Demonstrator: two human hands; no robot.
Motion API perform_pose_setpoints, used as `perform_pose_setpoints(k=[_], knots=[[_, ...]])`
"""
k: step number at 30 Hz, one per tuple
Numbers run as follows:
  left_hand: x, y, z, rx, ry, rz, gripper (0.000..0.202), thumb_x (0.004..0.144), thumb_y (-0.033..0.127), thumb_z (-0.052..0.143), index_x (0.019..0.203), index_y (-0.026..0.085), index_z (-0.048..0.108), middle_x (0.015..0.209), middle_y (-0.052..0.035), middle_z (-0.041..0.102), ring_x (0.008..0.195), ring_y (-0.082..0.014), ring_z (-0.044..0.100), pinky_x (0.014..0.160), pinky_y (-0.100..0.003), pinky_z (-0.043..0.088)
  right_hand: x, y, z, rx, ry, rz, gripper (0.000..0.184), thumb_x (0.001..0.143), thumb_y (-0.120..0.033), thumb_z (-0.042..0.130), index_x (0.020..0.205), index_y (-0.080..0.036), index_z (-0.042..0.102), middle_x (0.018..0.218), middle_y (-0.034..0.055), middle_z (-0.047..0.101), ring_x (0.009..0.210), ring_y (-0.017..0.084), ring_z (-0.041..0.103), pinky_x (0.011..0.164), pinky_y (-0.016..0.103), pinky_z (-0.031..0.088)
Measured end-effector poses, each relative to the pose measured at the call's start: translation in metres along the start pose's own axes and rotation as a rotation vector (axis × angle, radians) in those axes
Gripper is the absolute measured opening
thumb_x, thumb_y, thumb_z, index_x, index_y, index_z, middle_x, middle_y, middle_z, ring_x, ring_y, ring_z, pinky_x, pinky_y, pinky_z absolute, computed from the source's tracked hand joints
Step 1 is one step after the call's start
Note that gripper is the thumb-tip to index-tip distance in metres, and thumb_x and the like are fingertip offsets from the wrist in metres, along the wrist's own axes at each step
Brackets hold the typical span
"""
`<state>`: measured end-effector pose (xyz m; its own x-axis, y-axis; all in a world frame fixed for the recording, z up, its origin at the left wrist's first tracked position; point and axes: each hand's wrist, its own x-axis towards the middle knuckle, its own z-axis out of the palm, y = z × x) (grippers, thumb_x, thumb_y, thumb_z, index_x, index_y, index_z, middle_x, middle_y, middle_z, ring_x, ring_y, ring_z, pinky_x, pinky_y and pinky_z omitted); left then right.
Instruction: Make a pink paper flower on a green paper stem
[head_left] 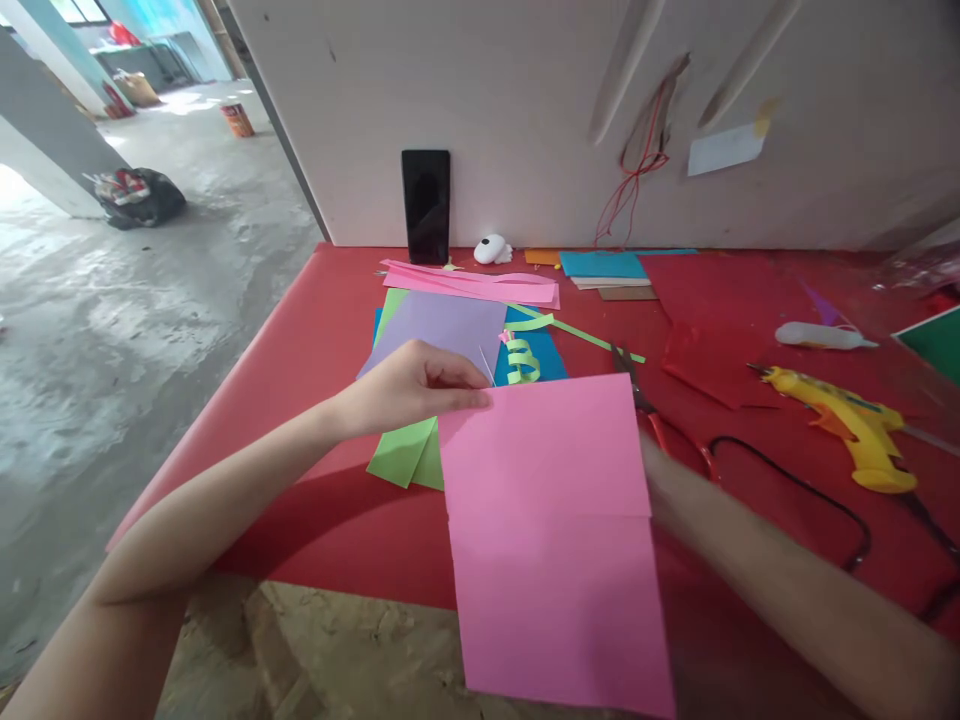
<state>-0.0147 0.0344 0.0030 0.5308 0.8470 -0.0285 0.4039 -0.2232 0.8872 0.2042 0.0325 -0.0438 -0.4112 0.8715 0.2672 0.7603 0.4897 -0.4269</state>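
A pink sheet of paper (551,560) with a crease across it hangs upright over the table's front edge. Fingers and thumb of my left hand (442,380) pinch its upper left corner. My right forearm (750,540) reaches in behind the sheet's right edge, and the paper hides that hand. Behind the sheet lie a purple sheet (442,325), a blue sheet (551,350) and green sheets (405,455). A curled light green strip (523,362) with a small pink piece sits on the blue one. Close to the right wrist lie red-handled scissors (675,440).
A yellow glue gun (855,420) with a black cord and a white bottle (821,336) lie at right on the red table (285,340). A black phone (427,207) leans on the back panel beside a small white object (492,249). Pink strips (472,285) lie in front.
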Motion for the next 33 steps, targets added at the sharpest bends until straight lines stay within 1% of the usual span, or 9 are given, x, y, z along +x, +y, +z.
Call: perform_pose_setpoints(k=[2,4,7,12,18,23,27,29,33], knots=[[-0.001,0.002,-0.001,0.074,-0.010,-0.048,0.015,0.076,0.027,0.065,0.074,0.014,0.071,0.066,-0.0002,0.069,0.061,-0.0086,0.058,0.055,-0.020,0.045,0.001,0.002,-0.015,0.165,-0.094,0.012,0.038,0.099,-0.040,0.036,0.105,-0.016,0.066,0.094,0.0027,0.072,0.078,0.012,0.069,0.069,0.027,0.057],[-0.001,0.002,0.000,0.120,-0.005,-0.087,0.014,0.076,0.026,0.065,0.074,0.014,0.072,0.066,-0.0003,0.070,0.060,-0.0088,0.058,0.054,-0.020,0.045,0.006,-0.001,-0.028,0.299,-0.174,0.028,0.039,0.100,-0.036,0.033,0.098,-0.021,0.069,0.090,0.0011,0.075,0.079,0.011,0.070,0.068,0.023,0.057],[0.000,0.000,0.005,0.164,0.032,-0.110,0.012,0.075,0.026,0.067,0.071,0.016,0.073,0.066,0.0007,0.071,0.060,-0.0080,0.058,0.053,-0.018,0.044,0.015,-0.013,-0.040,0.403,-0.269,0.100,0.023,0.086,-0.035,0.055,0.079,-0.023,0.073,0.080,0.0001,0.075,0.078,0.016,0.070,0.067,0.025,0.055],[-0.002,0.000,0.012,0.195,0.089,-0.095,0.014,0.074,0.027,0.070,0.065,0.016,0.070,0.055,0.0052,0.064,0.049,-0.0040,0.048,0.046,-0.015,0.038,0.027,-0.036,-0.037,0.394,-0.378,0.119,0.016,0.076,-0.024,0.059,0.073,-0.020,0.074,0.075,0.0010,0.073,0.073,0.015,0.065,0.063,0.026,0.048],[-0.004,0.001,0.015,0.237,0.167,-0.063,0.018,0.072,0.026,0.072,0.060,0.014,0.066,0.052,0.0063,0.061,0.047,-0.0028,0.045,0.045,-0.015,0.035,0.034,-0.039,-0.030,0.362,-0.385,0.167,0.017,0.071,-0.024,0.060,0.072,-0.018,0.075,0.069,0.0015,0.072,0.065,0.014,0.061,0.056,0.026,0.042],[-0.005,0.005,0.012,0.248,0.160,-0.059,0.016,0.075,0.028,0.070,0.065,0.015,0.069,0.058,0.0050,0.066,0.050,-0.0033,0.050,0.047,-0.015,0.037,0.031,-0.034,-0.042,0.330,-0.383,0.285,0.013,0.069,-0.024,0.063,0.065,-0.021,0.075,0.067,0.0002,0.072,0.063,0.016,0.062,0.052,0.027,0.042],[-0.005,0.007,0.009,0.258,0.139,-0.053,0.016,0.076,0.029,0.068,0.067,0.016,0.071,0.063,0.0028,0.071,0.055,-0.0061,0.057,0.052,-0.016,0.042,0.018,-0.024,-0.052,0.348,-0.345,0.435,0.008,0.066,-0.025,0.067,0.064,-0.024,0.074,0.066,-0.0001,0.072,0.067,0.019,0.066,0.058,0.029,0.047],[-0.006,0.007,0.008,0.254,0.141,-0.051,0.016,0.075,0.030,0.069,0.067,0.016,0.071,0.064,0.0024,0.071,0.057,-0.0071,0.059,0.054,-0.017,0.043,0.011,-0.013,-0.056,0.403,-0.308,0.478,0.007,0.066,-0.025,0.068,0.063,-0.024,0.074,0.064,0.0002,0.071,0.065,0.018,0.066,0.062,0.031,0.050],[-0.007,0.006,0.000,0.228,0.139,-0.077,0.018,0.074,0.033,0.070,0.067,0.016,0.072,0.066,0.0010,0.072,0.059,-0.0084,0.060,0.056,-0.019,0.044,-0.005,0.023,-0.060,0.499,-0.343,0.517,0.008,0.069,-0.028,0.069,0.064,-0.024,0.074,0.064,0.0026,0.072,0.066,0.020,0.069,0.071,0.035,0.056]])
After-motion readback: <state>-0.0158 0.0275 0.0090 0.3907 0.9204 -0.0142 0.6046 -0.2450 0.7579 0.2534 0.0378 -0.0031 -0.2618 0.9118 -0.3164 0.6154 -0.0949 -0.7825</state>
